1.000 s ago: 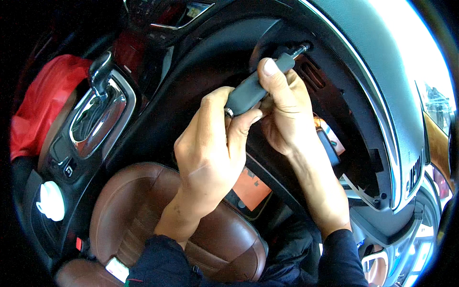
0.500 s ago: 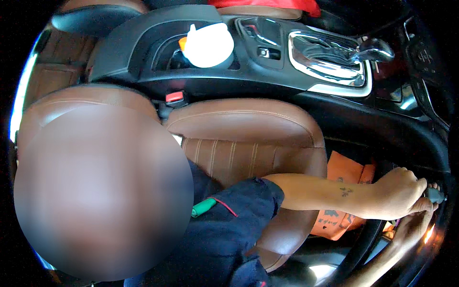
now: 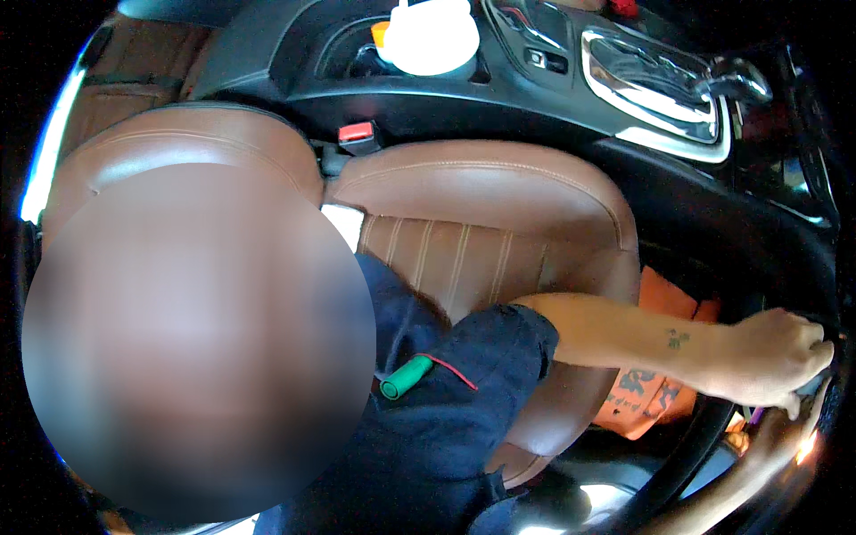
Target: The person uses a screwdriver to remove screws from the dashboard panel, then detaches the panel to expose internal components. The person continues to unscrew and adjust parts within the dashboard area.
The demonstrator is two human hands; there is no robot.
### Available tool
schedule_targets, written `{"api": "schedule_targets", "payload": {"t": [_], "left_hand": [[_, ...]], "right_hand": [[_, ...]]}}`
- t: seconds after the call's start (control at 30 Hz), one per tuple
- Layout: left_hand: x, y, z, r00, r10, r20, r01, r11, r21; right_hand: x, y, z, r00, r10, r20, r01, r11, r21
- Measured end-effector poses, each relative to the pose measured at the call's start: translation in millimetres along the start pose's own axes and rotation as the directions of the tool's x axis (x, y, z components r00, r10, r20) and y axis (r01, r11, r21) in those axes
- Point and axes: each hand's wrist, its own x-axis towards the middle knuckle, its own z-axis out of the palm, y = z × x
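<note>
Both my arms reach to the far right, beside the dark dashboard edge. My left hand (image 3: 780, 357) is curled with its back up, fingers closed on a small dark grey part (image 3: 811, 385) that shows only in a sliver. Its forearm crosses from a dark sleeve holding a green cylinder (image 3: 406, 377) with a red cord. From the lower edge, my right hand (image 3: 807, 412) comes up under the left one and meets it at the same part. Most of the right fingers are hidden there.
A black steering wheel (image 3: 706, 437) stands close to my forearms. Below the dash, an orange bag (image 3: 637, 406) lies past the brown seat (image 3: 446, 267). The centre console holds a white container (image 3: 432, 40) and a gear lever (image 3: 740, 82). A red-topped buckle (image 3: 357, 132) sits beside the seat.
The view has shifted, so the console and seat sit higher and farther right. Both hands remain together at the dash; the grey part is now more covered by them.
</note>
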Motion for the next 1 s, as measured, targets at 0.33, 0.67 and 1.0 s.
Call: {"api": "schedule_targets", "payload": {"t": [0.33, 0.67, 1.0], "left_hand": [[-8, -31, -3, 0.999, 0.037, -0.005, -0.037, 0.999, -0.029], [-53, 32, 1, 0.895, 0.007, 0.445, -0.106, 0.975, 0.196], [-322, 293, -102, 0.386, -0.716, 0.582, 0.625, 0.667, 0.406]], "right_hand": [[-115, -37, 42, 0.974, 0.178, 0.142, -0.172, 0.984, -0.056], [-287, -31, 41, 0.844, 0.016, 0.537, 0.121, 0.969, -0.218], [-383, 13, -64, 0.682, 0.506, 0.527, -0.547, 0.832, -0.091]]}}
